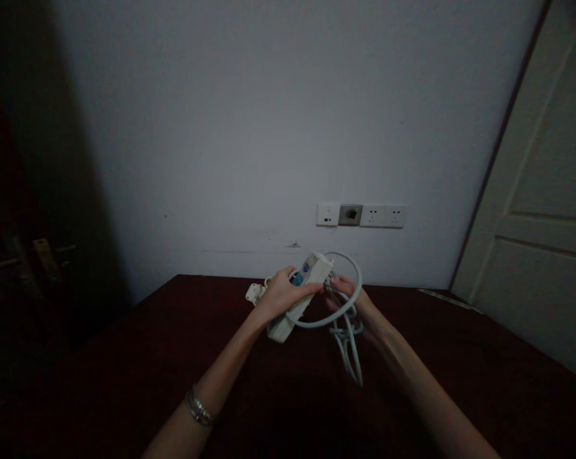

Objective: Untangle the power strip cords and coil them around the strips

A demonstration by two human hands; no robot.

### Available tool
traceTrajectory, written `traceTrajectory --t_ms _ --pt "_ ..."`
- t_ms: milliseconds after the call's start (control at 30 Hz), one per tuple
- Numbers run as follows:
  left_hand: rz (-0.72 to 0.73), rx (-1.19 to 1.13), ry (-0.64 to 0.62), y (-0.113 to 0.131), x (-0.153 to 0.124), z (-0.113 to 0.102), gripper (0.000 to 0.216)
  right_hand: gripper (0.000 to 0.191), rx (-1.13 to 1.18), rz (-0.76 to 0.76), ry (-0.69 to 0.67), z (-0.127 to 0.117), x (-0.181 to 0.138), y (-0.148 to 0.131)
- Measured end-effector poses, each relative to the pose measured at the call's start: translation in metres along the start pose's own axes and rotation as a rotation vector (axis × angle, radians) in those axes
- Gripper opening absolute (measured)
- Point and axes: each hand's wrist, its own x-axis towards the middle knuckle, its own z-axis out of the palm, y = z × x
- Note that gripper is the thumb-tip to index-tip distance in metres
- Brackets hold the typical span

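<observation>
My left hand [283, 293] is closed around the middle of a white power strip [320, 266], which is tilted with its upper end to the right. Blue patches show on its face beside my fingers. A pale grey cable [357, 280] loops from the strip in a wide ring and hangs in a tangled bundle. Against that bundle, close to the strip's upper end, my right hand [348, 293] has its fingers closed on the cable. Just left of my left hand is a white plug [255, 292], partly hidden behind the fingers.
A dark red table [173, 357] stretches below my arms to the pale wall [221, 159]. Wall sockets [382, 216] and a grey switch plate [350, 215] sit above its back edge. A panelled white door [546, 191] stands at the right; a dark door handle [46, 255] shows at the left.
</observation>
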Motion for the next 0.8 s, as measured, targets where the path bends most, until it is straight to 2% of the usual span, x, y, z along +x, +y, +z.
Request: traceTrajectory --t_ms 67,133,333,433,567,667,800 --pt "-0.009 -0.035 0.054 -0.004 0.000 0.010 0.042 0.036 0.022 0.026 0.012 0.002 0.001 0.004" --pt "-0.053 -0.152 0.038 -0.005 0.000 0.020 0.043 0.034 0.047 0.040 0.055 0.002 0.002 0.008" --pt "-0.160 -0.560 -0.153 0.002 -0.008 0.028 0.045 0.031 0.024 -0.026 0.425 -0.021 0.011 0.018" --pt "-0.171 -0.580 -0.174 0.007 -0.012 0.029 0.052 0.028 -0.032 -0.013 0.529 -0.041 0.014 0.018" --pt "-0.106 -0.576 -0.156 0.008 -0.014 0.032 0.064 0.029 -0.099 -0.010 0.644 -0.064 0.015 0.018" --pt "-0.045 -0.560 -0.207 0.006 -0.014 0.032 0.062 0.031 -0.133 0.014 0.674 -0.078 0.016 0.020" --pt "0.010 -0.581 -0.263 0.006 -0.016 0.027 0.071 0.030 -0.194 -0.012 0.772 -0.096 0.017 0.023"
